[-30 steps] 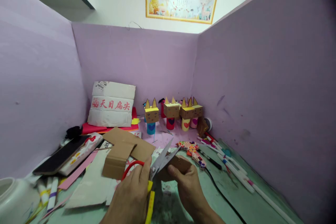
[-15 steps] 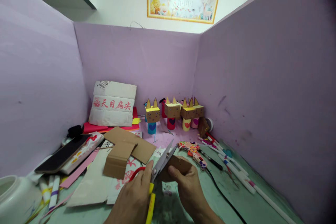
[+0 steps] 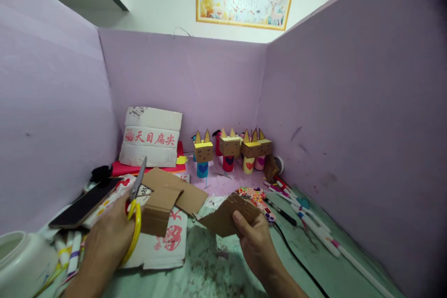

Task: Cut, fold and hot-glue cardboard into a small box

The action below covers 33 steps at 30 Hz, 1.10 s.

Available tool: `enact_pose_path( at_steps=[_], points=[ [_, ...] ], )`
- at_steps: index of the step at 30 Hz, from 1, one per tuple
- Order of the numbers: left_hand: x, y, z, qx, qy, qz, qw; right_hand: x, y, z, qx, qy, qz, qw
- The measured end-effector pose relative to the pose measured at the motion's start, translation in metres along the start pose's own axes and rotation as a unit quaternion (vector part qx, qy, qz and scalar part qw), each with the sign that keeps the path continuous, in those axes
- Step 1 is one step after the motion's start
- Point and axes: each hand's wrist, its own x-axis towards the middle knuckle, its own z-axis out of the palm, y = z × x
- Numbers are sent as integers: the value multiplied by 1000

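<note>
My left hand (image 3: 113,230) is closed round a pair of scissors (image 3: 133,214) with yellow handles, the blades pointing up and away, over the left side of the table. In my right hand (image 3: 256,244) a piece of brown cardboard (image 3: 223,219) is pinched between thumb and fingers, held tilted above the table. Beside the scissors lies a folded cardboard piece (image 3: 160,212), resting on a larger flat cardboard sheet (image 3: 190,191) and a white printed carton piece (image 3: 174,242). A glue gun with a flowery pattern (image 3: 256,199) lies just behind my right hand.
Several cardboard-headed figures (image 3: 202,153) stand at the back. A white carton panel (image 3: 152,137) leans on the purple wall. White tubes and pens (image 3: 314,226) lie along the right, with a black cord (image 3: 296,256) nearby. A phone (image 3: 85,202) and white jar (image 3: 26,263) are left.
My left hand has moved left with the scissors, away from the cardboard piece in my right hand. The right hand still holds that piece, now turned to show more of its face.
</note>
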Motion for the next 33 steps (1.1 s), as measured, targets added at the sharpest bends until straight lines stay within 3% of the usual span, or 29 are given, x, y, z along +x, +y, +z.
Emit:
enact_pose_path(
  at_steps=[4,8,14,17,23,28,31,33],
  points=[
    [13,-14,6,37,-75,-62,995,-2,-2,0,-1,-29,-37,999],
    [13,-16,9,47,-80,-92,991,-4,-1,-7,-87,-54,-134,986],
    [14,-20,11,57,-80,-116,988,-23,-2,-15,-244,-205,-305,898],
    [12,-21,9,49,-79,-109,990,-34,-4,-15,-258,-238,-323,879],
    [8,-23,10,12,-70,-104,992,-44,0,-18,-272,-268,-310,871],
    [15,-24,4,-64,-15,-122,990,-52,17,-20,-258,-221,-349,873],
    [13,-11,-4,-144,36,-136,980,-52,15,-21,-282,-236,-364,856],
    [2,6,-3,-239,23,-120,963,-49,9,-22,-310,-277,-367,832]
  ],
)
